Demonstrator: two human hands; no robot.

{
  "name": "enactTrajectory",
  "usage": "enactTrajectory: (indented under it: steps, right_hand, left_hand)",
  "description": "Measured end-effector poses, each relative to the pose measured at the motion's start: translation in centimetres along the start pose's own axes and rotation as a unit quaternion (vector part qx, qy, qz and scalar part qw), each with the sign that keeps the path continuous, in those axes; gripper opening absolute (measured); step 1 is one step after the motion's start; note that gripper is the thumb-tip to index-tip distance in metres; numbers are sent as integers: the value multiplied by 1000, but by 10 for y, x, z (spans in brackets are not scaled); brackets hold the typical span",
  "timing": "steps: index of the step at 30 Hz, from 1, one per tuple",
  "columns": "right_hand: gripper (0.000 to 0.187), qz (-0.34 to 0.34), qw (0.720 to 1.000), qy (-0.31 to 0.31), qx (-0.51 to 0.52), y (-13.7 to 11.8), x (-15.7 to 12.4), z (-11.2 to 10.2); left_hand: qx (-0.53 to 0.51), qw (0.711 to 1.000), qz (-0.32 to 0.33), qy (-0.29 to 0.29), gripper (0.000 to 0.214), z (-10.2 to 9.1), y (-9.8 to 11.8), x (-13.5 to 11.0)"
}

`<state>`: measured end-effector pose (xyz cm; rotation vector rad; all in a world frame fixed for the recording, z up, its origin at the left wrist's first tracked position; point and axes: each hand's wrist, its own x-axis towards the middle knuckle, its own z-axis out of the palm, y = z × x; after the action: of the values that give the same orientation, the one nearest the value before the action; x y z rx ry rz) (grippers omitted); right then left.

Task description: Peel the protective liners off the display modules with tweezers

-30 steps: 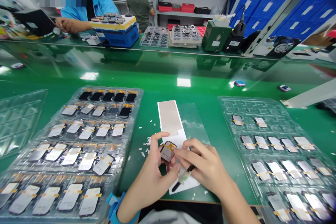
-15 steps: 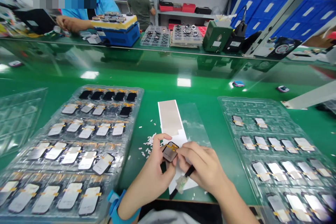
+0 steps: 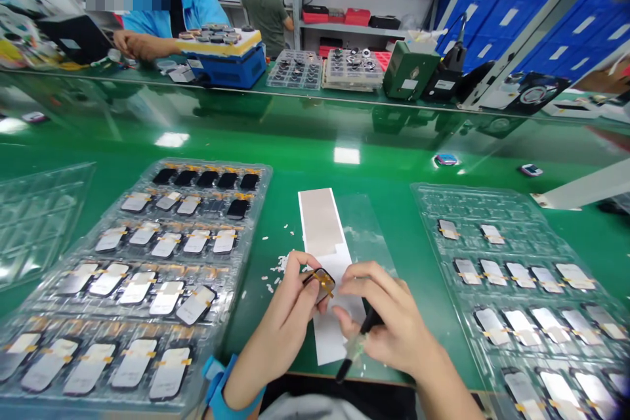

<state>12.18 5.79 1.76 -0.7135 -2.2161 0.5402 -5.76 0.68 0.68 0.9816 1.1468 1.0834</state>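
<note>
My left hand (image 3: 288, 318) is closed on a small display module (image 3: 325, 280), its thumb lying across the module's back where an orange flex cable shows. Just to the right, my right hand (image 3: 396, 315) has its thumb and forefinger apart from the module. A black pen-like tool (image 3: 344, 369), wrapped in pale tape near one end, is tucked in that hand and points down toward the table edge; its exact kind cannot be made out. Beneath both hands lies a white backing sheet (image 3: 331, 344) with a beige upper part. White scraps (image 3: 280, 264) are scattered to the left.
A clear tray (image 3: 249, 243) of display modules lies at left, another tray (image 3: 426, 210) at right. Clear film (image 3: 367, 223) lies beside the sheet. A glass-fronted shelf edge (image 3: 305, 93) crosses behind, bearing boxes and trays. Two people are beyond it.
My right fingers have come away from the module and spread, and the tool has swung with the hand. My left thumb has moved onto the module's back. The view shifted slightly.
</note>
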Motion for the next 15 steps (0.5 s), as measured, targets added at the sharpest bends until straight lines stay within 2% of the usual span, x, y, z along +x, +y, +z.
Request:
enactTrajectory:
  steps: [3,5,7,11,13,15]
  right_hand:
    - [14,-52,996,-7,-68,2,-3,4]
    - [17,-72,995,7,-72,2,-3,6]
    - [17,-59,997,28,-45,0,-1,7]
    - [11,66,991,78,85,-2,3,4]
    - [7,154,968,79,179,0,5,1]
    - [13,235,932,64,268,3,7,-1]
  left_hand:
    - [-16,1000,-2,-8,10,1,-2,0]
    - [-11,1000,2,-13,11,1,-2,0]
    - [2,1000,12,-10,11,1,-3,0]
    - [39,998,40,-4,12,0,-4,1]
    - [45,997,56,-12,14,-1,-5,1]
    - [34,997,65,-25,15,-2,-5,1]
